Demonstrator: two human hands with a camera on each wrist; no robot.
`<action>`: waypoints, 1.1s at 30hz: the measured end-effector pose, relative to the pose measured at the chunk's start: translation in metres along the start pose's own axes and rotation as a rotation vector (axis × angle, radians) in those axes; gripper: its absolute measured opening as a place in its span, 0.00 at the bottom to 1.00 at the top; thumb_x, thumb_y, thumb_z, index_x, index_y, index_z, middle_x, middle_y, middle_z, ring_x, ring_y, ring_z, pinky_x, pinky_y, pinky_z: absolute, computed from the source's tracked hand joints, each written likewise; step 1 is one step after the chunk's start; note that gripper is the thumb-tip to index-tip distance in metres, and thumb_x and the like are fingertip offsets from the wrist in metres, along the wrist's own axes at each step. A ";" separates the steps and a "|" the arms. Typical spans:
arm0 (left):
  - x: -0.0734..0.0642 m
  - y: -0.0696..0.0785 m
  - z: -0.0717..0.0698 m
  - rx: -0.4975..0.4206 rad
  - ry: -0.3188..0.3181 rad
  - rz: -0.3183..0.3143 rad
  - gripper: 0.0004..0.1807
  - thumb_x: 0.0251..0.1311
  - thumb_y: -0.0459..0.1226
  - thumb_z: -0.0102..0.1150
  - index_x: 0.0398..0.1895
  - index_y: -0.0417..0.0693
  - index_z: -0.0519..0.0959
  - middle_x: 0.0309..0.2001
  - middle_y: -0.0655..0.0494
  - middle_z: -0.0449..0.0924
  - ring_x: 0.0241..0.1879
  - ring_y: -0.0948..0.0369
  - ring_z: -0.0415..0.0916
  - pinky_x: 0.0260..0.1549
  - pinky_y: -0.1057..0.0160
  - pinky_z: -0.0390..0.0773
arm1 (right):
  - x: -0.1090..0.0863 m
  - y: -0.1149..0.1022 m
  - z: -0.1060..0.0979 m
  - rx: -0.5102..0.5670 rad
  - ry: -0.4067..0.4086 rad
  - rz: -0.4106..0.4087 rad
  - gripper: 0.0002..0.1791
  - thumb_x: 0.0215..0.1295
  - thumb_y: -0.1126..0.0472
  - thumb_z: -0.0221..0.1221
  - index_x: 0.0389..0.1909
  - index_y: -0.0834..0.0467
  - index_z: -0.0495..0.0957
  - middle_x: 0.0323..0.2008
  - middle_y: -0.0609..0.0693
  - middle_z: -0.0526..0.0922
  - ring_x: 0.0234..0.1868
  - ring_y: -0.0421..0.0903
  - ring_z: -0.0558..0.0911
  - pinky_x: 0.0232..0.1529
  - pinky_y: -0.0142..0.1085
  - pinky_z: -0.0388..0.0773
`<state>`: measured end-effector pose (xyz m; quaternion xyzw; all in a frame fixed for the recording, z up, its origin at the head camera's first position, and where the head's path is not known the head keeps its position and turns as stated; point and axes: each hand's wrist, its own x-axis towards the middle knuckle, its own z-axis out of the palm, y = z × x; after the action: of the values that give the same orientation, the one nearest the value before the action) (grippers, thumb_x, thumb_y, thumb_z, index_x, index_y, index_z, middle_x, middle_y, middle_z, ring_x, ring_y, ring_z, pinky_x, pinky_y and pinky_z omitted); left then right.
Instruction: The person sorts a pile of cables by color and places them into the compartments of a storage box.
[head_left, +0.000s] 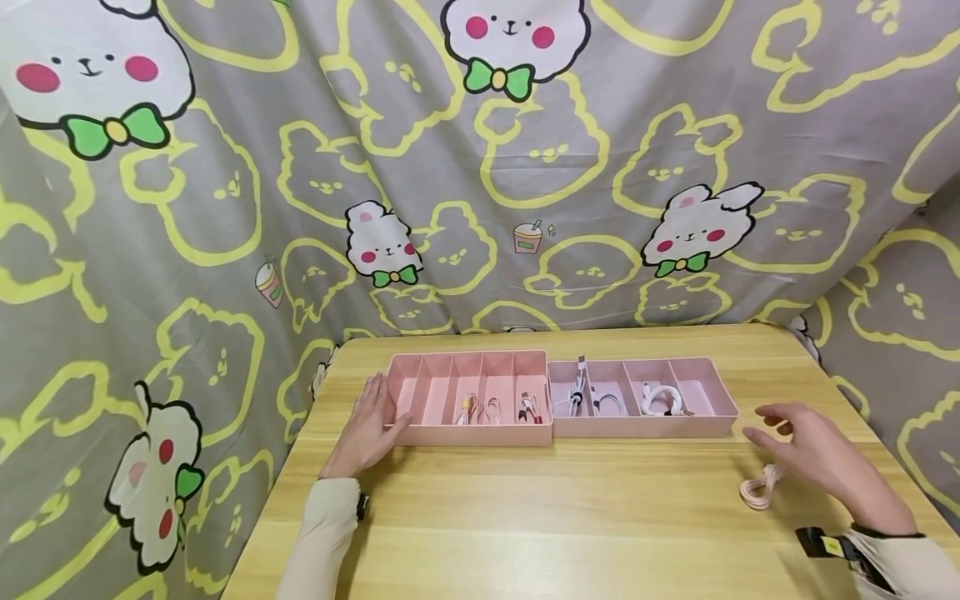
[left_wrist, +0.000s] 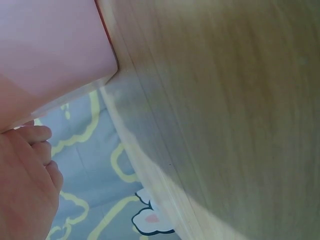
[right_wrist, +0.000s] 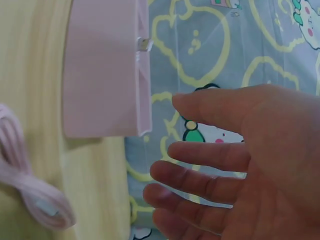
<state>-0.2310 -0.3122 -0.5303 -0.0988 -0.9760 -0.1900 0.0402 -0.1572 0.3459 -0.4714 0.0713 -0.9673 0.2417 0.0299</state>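
Observation:
My left hand [head_left: 367,429] rests against the left end of a salmon-pink divided box [head_left: 472,436], its fingers along the end wall and its thumb at the front rim. Joined end to end with it is a mauve-pink divided box [head_left: 645,427]. My right hand [head_left: 817,454] hovers just beyond the mauve box's right end, fingers spread and holding nothing. Below its fingers, a pale pink bundled cable [head_left: 759,490] lies on the table; in the right wrist view this bundle [right_wrist: 47,205] shows at the left, away from the fingers.
Small bundled cables [head_left: 468,408] lie in the salmon box's right compartments. White cables [head_left: 662,400] fill several mauve compartments; one USB plug [head_left: 581,364] sticks up above the rim. The wooden table [head_left: 525,517] ends at a patterned curtain [head_left: 450,183] behind and at both sides.

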 end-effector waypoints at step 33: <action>-0.001 0.001 0.000 0.000 0.001 -0.007 0.54 0.73 0.61 0.50 0.82 0.30 0.43 0.83 0.33 0.43 0.84 0.38 0.38 0.81 0.36 0.46 | -0.040 0.027 0.049 -0.045 -0.054 0.049 0.54 0.47 0.45 0.80 0.58 0.85 0.69 0.51 0.83 0.72 0.48 0.73 0.77 0.48 0.66 0.76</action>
<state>-0.2294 -0.3120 -0.5298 -0.0956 -0.9762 -0.1903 0.0400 -0.1228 0.3512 -0.5308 0.0534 -0.9744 0.2186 -0.0007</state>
